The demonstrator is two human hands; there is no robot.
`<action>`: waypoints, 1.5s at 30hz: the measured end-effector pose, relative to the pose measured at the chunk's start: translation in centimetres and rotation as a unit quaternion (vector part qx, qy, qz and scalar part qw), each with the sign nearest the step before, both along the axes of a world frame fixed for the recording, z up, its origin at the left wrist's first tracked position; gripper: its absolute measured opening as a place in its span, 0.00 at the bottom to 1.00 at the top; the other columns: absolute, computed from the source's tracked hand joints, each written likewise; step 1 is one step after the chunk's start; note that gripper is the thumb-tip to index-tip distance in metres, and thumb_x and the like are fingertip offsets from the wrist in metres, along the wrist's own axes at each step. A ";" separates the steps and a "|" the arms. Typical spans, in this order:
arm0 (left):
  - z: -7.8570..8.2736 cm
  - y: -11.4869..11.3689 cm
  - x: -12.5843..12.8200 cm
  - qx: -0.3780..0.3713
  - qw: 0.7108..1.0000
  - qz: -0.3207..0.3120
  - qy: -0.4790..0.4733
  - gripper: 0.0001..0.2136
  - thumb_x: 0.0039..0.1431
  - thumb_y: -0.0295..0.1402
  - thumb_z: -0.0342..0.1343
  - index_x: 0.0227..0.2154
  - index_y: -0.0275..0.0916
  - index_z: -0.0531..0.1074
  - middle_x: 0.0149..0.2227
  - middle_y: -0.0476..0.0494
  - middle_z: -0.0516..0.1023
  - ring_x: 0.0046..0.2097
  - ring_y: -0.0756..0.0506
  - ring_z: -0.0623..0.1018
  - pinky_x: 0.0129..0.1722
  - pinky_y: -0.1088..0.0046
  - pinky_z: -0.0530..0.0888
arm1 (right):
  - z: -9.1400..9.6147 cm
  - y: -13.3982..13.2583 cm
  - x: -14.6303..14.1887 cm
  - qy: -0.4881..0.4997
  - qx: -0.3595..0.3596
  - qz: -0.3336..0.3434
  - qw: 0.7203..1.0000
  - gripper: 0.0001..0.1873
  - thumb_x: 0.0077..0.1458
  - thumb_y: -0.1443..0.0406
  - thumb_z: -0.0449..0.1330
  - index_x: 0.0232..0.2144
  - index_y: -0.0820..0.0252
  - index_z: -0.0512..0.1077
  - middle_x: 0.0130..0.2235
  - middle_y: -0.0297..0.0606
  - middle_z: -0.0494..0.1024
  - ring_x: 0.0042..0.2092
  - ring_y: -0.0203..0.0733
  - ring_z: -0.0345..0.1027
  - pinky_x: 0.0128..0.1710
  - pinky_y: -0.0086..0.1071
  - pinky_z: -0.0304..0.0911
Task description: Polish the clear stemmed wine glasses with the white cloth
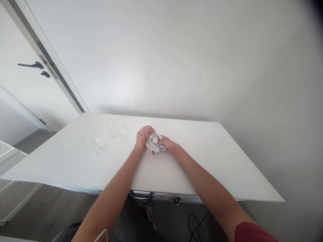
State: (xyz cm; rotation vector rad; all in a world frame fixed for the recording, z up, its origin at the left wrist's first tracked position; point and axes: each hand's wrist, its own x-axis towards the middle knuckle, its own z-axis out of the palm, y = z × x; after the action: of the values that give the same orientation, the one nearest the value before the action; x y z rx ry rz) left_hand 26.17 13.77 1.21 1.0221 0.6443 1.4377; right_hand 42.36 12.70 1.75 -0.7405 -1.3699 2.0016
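Note:
Above the middle of the white table (202, 151), my two hands are close together. My left hand (142, 138) is closed around a clear glass (148, 131); part of its rim shows by the fingers, the rest is hidden. A crumpled white cloth (154, 145), or possibly paper, is bunched in my right hand (168, 144) and pressed against the glass. On the left part of the table, one stemmed glass (91, 137) lies on its side, its round foot (101, 149) towards me. Behind it are several more clear glasses (118, 127), hard to tell apart.
A plain wall (156, 60) rises behind the table. At the left stand a door with a dark handle (30, 65) and white perforated bins (15, 174) below table height. A dark cable (194, 225) hangs under the front edge.

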 end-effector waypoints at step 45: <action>-1.2 0.5 -0.9 0.081 0.990 -0.076 -0.085 0.23 0.31 0.30 0.73 0.33 0.47 0.70 0.39 0.47 0.71 0.50 0.41 0.73 0.56 0.51 0.71 | 1.2 -0.6 -0.6 0.048 -0.079 -0.203 0.975 0.09 0.50 0.58 0.60 0.29 0.55 0.65 0.19 0.23 0.53 0.18 0.30 0.38 0.15 0.27 0.38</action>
State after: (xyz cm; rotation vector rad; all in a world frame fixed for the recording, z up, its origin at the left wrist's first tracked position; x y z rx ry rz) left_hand 25.24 14.24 -0.03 1.0374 0.3225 1.4420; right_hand 41.77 12.13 2.99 -0.9018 -0.9223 1.8024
